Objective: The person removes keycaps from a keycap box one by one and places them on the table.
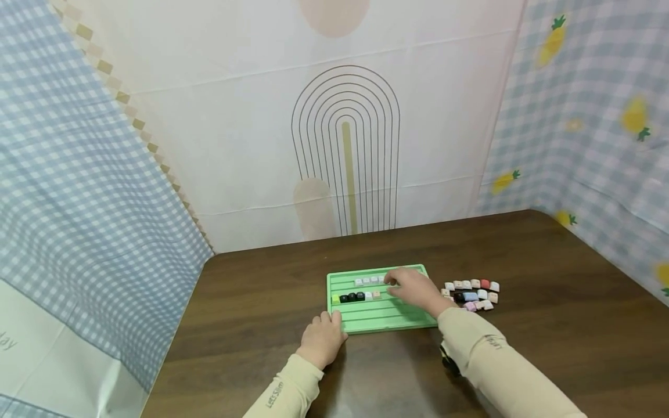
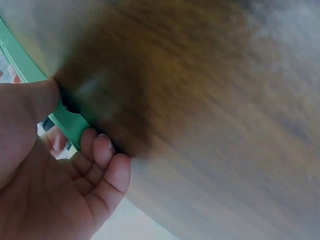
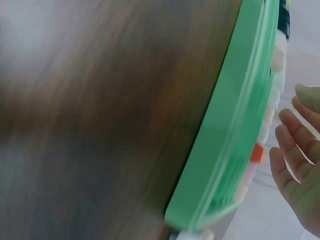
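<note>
A green ridged tray (image 1: pixel 384 323) lies on the table with short rows of keycaps in it. The back row has white keycaps (image 1: pixel 366 281); nearer me, a yellow-green keycap (image 1: pixel 335 299) starts a row of black keycaps (image 1: pixel 352 297), then paler ones. At the tray's front left corner my left hand (image 1: pixel 320 339) grips the edge, thumb and curled fingers about the green rim (image 2: pixel 70 124) in the left wrist view. My right hand (image 1: pixel 415 287) is over the tray's right part, fingertips by the white row's end. Its fingers (image 3: pixel 295 145) are loosely bent, with nothing visible between them.
Right of the tray, loose keycaps (image 1: pixel 470 296) lie in rough rows on the brown wooden table (image 1: pixel 251 325), white, pink, red, blue and black among them. Patterned cloth (image 1: pixel 251 145) hangs behind the table and along both sides.
</note>
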Demonstrator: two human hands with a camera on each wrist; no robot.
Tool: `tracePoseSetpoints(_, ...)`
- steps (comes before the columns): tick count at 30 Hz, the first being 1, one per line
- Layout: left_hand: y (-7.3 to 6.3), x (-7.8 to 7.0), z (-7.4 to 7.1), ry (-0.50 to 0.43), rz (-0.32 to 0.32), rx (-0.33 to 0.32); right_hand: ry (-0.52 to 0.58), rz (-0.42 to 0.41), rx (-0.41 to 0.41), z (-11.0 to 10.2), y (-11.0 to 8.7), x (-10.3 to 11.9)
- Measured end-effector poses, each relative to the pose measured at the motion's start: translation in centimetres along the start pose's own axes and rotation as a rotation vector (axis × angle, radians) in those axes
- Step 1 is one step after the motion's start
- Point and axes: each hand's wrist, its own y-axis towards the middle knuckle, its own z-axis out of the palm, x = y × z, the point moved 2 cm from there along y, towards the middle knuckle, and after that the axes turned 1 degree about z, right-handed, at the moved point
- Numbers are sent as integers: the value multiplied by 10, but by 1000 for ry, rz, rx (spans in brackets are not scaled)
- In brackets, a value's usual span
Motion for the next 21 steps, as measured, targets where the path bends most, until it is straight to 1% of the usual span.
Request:
tracePoseSetpoints(4, 0, -1, -1, 15, 6, -8, -40, -1, 10, 15, 7, 8)
tracePoseSetpoints(6, 1, -1, -2, 19, 6, -8, -76, 0, 10, 21, 9, 11)
tracePoseSetpoints(9, 0, -2, -3, 19, 9, -7, -133, -10, -10, 27, 11, 15)
tracePoseSetpoints(13, -1, -2, -3, 23, 16, -10, -177, -19, -46, 29, 9, 19)
tracePoseSetpoints(21, 0, -1, -4, 34, 21, -20, -223, -34, -78, 31, 10, 19)
